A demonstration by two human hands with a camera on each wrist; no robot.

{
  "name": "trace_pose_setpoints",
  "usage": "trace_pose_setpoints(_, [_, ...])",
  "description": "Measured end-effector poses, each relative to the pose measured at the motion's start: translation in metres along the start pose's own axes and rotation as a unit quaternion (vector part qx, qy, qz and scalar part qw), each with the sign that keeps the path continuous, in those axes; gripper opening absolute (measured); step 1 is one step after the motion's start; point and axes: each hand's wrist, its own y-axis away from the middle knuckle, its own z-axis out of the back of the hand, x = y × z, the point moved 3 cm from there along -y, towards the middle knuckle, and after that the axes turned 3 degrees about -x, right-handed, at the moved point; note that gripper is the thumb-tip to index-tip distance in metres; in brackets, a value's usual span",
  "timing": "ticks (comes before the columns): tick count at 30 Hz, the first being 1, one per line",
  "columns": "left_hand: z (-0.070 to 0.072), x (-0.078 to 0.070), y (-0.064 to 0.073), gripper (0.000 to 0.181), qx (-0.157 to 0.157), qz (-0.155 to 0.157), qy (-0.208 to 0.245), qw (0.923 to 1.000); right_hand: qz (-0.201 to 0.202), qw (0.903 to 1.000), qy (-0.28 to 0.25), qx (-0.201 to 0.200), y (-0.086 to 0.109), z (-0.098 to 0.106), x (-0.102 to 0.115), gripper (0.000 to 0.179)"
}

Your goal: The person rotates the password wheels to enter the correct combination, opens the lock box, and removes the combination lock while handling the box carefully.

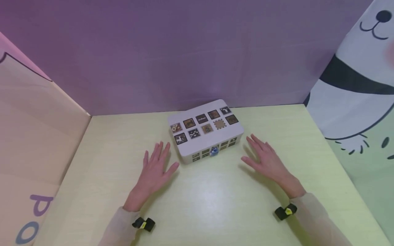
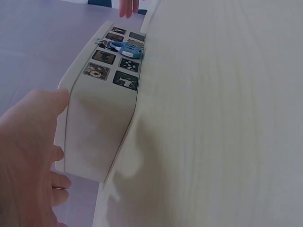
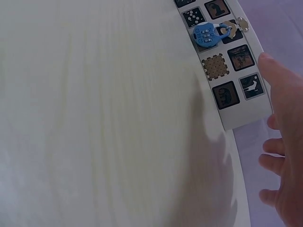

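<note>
A white box (image 1: 197, 145) with rounded corners and rows of small square pictures sits at the back middle of the table, turned slightly. On its front hangs a small blue combination padlock (image 3: 206, 35), looped through a metal clasp (image 3: 242, 24). My left hand (image 1: 155, 171) is spread just left of the box, palm down, holding nothing. To the right of the box my right hand (image 1: 269, 162) is likewise spread, its fingertips close to the box's corner and nothing in its grasp.
The pale wooden table (image 1: 209, 205) meets a purple cloth wall (image 1: 197, 54) right behind the box. A printed panel with lettering (image 1: 40, 164) stands on the left, and one with a panda drawing (image 1: 357, 102) on the right. Black straps (image 1: 144, 224) sit at both wrists.
</note>
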Motion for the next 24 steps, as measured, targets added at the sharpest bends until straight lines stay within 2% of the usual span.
trace_pose_setpoints(14, [-0.001,-0.004,0.001,0.077,0.002,-0.010,0.004,0.9999,0.021,0.9997,-0.008,0.004,-0.001,-0.007,0.004,0.074])
trace_pose_setpoints(24, [0.000,-0.005,0.000,0.064,-0.042,-0.044,0.002,0.9981,0.019,0.9994,-0.023,0.018,-0.002,-0.011,0.010,0.070])
